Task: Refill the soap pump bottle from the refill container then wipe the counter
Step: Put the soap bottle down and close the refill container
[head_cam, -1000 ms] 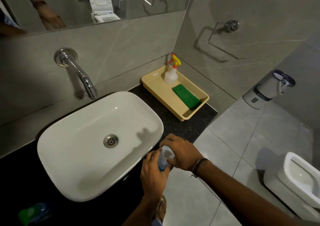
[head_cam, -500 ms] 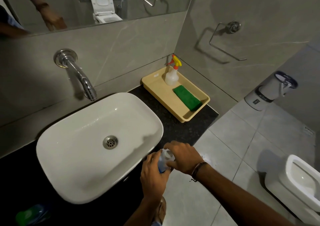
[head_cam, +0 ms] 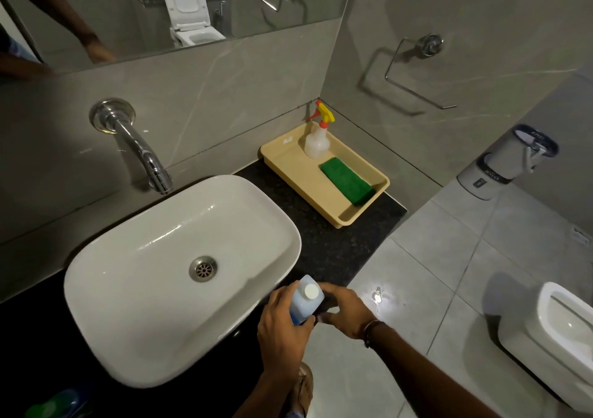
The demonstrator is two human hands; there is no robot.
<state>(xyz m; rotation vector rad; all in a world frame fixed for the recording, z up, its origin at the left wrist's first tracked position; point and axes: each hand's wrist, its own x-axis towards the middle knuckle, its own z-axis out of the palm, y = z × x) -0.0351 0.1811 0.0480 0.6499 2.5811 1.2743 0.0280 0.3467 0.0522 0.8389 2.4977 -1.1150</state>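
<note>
My left hand [head_cam: 282, 324] grips a blue refill bottle [head_cam: 305, 305] with a round white top, held upright over the counter's front edge beside the basin. My right hand [head_cam: 346, 311] is just right of the bottle, fingers curled with the tips near its lower side. Whether that hand holds anything is hidden in shadow. A green cloth [head_cam: 348, 180] lies in a beige tray [head_cam: 288, 167] at the counter's back right. A blurred green and blue object [head_cam: 51, 405] sits on the dark counter at the bottom left.
A white basin [head_cam: 144, 289] fills most of the black counter [head_cam: 324, 234], under a chrome wall tap [head_cam: 141, 154]. A spray bottle [head_cam: 317, 138] stands in the tray. To the right are the tiled floor, a grey bin [head_cam: 500, 167] and a toilet [head_cam: 552, 337].
My right hand has come off the top of the bottle and moved to its right side, which uncovers the white top. My left hand still holds the bottle.
</note>
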